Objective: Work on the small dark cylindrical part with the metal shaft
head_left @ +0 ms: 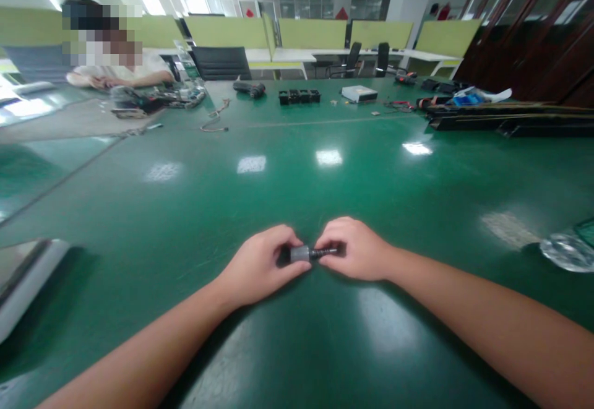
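Low over the green table [288, 198], or resting on it, is a small grey cylinder with a thin, dark, ribbed shaft [301, 254], lying sideways between both hands. My left hand [262, 263] pinches the thick grey end between thumb and fingers. Around the shaft end, my right hand [355, 248] closes with its thumb and fingertips. The fingers hide part of the piece, so its exact kind cannot be made out.
A silver-edged device [34, 285] lies at the left edge, and a clear plastic item [568, 252] at the right. Black fans [299, 96], a white box [359, 93] and dark rails [505, 118] line the far side. A person [120, 65] sits at the far left.
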A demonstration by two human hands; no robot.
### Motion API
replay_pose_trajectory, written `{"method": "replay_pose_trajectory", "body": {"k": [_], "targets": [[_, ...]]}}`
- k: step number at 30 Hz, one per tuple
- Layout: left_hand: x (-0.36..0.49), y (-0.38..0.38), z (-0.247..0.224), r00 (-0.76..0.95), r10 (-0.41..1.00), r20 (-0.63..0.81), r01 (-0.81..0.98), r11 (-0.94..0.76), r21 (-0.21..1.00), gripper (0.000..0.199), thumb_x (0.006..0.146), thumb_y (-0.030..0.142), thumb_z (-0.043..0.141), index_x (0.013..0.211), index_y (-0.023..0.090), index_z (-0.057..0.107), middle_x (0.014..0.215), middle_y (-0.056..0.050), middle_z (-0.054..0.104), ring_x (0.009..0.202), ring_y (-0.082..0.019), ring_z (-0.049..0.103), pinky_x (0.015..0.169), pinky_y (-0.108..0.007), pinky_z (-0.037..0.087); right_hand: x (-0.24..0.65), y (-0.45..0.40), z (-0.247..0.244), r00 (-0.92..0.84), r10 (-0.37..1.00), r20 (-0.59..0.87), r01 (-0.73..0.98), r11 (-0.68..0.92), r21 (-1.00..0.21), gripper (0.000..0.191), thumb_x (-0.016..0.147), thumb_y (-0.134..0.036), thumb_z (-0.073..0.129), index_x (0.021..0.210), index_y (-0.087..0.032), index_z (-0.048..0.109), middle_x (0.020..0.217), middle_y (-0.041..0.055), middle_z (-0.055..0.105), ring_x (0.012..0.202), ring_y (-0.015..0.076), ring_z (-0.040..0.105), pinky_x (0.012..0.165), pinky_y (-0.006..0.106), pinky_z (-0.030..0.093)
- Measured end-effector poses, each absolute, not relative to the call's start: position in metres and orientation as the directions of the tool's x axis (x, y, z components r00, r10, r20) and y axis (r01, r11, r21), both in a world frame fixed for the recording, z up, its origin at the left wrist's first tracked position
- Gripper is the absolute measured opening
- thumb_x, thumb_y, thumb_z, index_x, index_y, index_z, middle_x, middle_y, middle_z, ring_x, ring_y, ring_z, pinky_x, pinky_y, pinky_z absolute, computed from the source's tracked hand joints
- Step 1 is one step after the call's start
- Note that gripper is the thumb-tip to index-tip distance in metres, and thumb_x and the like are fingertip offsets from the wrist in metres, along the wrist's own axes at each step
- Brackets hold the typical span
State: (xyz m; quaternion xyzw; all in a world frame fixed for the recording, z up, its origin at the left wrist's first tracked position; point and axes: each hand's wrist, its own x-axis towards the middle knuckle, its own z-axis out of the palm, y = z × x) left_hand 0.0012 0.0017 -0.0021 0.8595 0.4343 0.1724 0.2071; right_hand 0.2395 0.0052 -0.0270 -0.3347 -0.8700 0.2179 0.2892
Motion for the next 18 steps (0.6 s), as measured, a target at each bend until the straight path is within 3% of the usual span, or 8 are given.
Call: {"method": "replay_pose_trajectory", "body": {"k": [18], "targets": [[0.0014,0.0017,-0.0011,0.558,0.821,0.119,0.668,-0.530,0.522,0.027,0.082,0.046,0.067,0.090,0.020,0.064,0.076,0.001,0.061,0.067,-0.015,0.055,0.064,-0.026,0.042,0.2425,0.0011,-0.0229,-0.560,0.755,0.342,0.511,0.639,-0.575,0.007,0.077,-0.019,0.074,0.082,-0.019,0.069,0.077,-0.0002,0.068,0.073,0.0150,0.060,0.080,0.031,0.042]]}}
